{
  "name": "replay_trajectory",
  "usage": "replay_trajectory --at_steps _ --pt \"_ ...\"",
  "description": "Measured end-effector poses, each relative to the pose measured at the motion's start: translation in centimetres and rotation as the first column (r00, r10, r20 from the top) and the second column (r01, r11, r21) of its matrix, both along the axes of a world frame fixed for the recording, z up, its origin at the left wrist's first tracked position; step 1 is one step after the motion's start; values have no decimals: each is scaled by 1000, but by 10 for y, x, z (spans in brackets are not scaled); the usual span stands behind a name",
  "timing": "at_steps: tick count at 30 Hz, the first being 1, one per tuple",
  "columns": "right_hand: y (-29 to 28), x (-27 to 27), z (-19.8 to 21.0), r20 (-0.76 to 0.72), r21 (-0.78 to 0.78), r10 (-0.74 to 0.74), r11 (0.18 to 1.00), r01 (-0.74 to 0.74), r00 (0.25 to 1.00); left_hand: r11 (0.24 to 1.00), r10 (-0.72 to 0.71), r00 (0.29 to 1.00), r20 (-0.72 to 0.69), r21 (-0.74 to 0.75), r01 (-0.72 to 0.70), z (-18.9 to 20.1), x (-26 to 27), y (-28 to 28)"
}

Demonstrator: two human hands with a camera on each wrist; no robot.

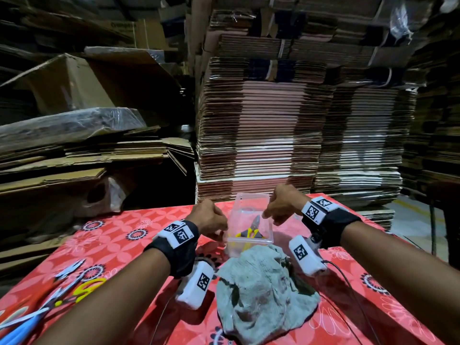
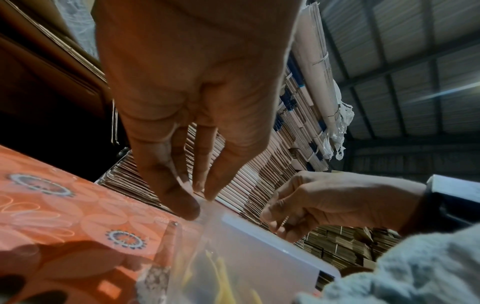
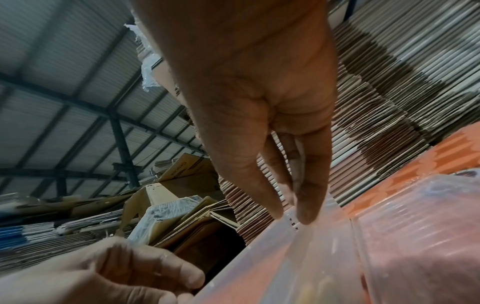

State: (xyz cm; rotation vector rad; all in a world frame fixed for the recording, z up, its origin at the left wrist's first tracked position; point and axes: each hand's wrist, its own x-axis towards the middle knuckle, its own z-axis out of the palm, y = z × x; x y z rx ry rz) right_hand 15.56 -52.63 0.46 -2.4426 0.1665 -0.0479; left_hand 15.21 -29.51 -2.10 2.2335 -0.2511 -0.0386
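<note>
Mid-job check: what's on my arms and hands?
Both hands bare: left hand, right hand. Each wrist has a black band with white tags bearing black square codes, plus a white box underneath. A thin black cable trails from the right box.
</note>
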Motion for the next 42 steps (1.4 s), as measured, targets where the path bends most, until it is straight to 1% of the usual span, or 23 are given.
replay_trajectory --at_steps 3,7,12,16,19,21,25,29,32,35,37,39,42 --pt "-1 -4 -3 -67 6 35 999 -35 997 999 -6 1000 -24 -42 5 -3 0 -1" --pt "-7 -2 -8 -4 -9 33 999 -33 999 995 -7 1000 -17 -96 6 -9 0 -8" --pt "-23 -2 -9 17 -2 5 1000 -5 1000 983 -70 996 -50 -172 60 -14 -5 -25" --pt "-29 -3 -11 9 -5 9 1000 -9 1000 982 -96 993 -73 -171 82 -10 -7 -25" --pt "-29 -5 -11 4 -24 20 1000 -19 1000 986 -112 990 -87 -136 100 -7 -12 -18" --pt "-28 -7 -9 23 -35 11 999 -10 1000 988 -117 990 -75 -114 108 -6 -16 -12" --pt "-19 -14 -1 99 -39 -2 999 6 995 986 -122 992 -40 -117 117 1 -29 3" --pt "3 -31 14 219 35 119 991 -129 969 988 -101 995 20 -113 103 14 -49 20" --pt "33 -45 27 261 56 225 967 -248 939 991 -58 996 65 -115 65 22 -62 39" --pt "67 -62 41 253 2 369 924 -382 894 994 1 995 105 -107 10 30 -79 66" --pt "94 -72 45 222 -34 456 887 -461 862 995 38 992 116 -95 -27 34 -92 90" --pt "119 -79 43 180 -49 523 851 -523 833 994 78 990 114 -82 -69 36 -104 113" --pt "153 -86 32 124 -57 583 812 -581 803 992 120 989 85 -53 -115 33 -120 146"
